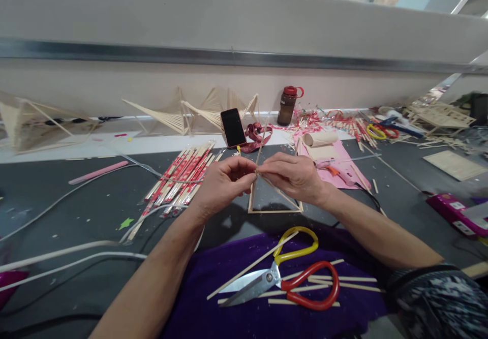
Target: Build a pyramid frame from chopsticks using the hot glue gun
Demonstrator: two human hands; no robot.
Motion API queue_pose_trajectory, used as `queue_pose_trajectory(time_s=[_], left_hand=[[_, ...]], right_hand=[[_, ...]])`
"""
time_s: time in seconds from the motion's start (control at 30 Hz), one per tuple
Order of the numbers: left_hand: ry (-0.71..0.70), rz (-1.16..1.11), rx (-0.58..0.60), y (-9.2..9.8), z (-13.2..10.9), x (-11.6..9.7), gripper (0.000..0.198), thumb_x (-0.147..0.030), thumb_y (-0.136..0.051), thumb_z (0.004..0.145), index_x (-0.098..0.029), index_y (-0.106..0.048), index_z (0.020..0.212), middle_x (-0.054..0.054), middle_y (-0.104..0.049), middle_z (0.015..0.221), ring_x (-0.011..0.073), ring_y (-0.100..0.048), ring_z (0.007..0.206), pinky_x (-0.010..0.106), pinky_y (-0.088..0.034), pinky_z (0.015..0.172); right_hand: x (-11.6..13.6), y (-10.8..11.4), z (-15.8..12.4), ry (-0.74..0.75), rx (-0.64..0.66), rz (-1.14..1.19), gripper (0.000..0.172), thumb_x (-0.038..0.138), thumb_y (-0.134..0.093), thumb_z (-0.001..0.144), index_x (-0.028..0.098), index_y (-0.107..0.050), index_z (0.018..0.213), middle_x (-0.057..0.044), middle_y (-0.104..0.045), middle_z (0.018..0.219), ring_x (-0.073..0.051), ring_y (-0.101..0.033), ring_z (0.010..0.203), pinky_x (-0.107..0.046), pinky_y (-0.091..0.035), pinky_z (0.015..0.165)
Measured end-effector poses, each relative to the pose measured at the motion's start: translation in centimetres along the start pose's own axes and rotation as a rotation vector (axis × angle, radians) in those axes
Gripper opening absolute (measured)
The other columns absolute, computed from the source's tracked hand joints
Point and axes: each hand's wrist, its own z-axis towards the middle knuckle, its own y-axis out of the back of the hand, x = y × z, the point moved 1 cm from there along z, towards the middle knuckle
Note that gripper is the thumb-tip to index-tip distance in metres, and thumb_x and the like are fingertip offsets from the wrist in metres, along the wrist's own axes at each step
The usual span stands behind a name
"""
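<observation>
- Fingertips meet over the grey tabletop (95, 217), and between them, a triangular frame of thin, pale wooden sticks (274, 212), right at the middle of the bench!
- Left hand (224, 179): thumb and forefinger closed in a tight pinch on the frame's stick, near the point where the side sticks come together.
- Right hand (293, 176): thumb and fingers bunched on the same spot, tip to tip with the left; what the curled fingers cover, I cannot tell.
- Look at the direction: base bar nearest the person, running left to right and almost level, the sides narrowing away from the body up to that pinch.
- Long axis, then, fore and aft, and a slim, pale wooden stick (261, 146) carries the line on past the fingers, leaning a touch right at its far end.
- Below it, on dark purple cloth (202, 278), big steel scissors with one yellow and one red handle (270, 277), blades slightly parted, tips pointing left and a little toward the person.
- Left of the frame, chopsticks in red-and-white wrappers (183, 174), slanting away to the right; on the other side, a pink glue gun with an orange trigger (339, 174).
</observation>
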Motion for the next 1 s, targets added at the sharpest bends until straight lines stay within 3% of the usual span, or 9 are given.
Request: queue_pose_trajectory(time_s=[1.0], left_hand=[[0.010,0.055,0.047,0.51,0.20,0.65,0.023,-0.031,-0.069,0.072,-0.016,-0.070,0.089,-0.001,-0.066,0.063,0.0097,-0.060,0.051,0.017,-0.048,0.045]], right_hand=[[-0.10,0.14,-0.06,0.012,0.012,-0.080,0.017,0.021,-0.051,0.089,0.017,-0.067,0.095,-0.004,-0.069,0.089,-0.010,-0.064,0.077,-0.019,-0.050,0.064]])
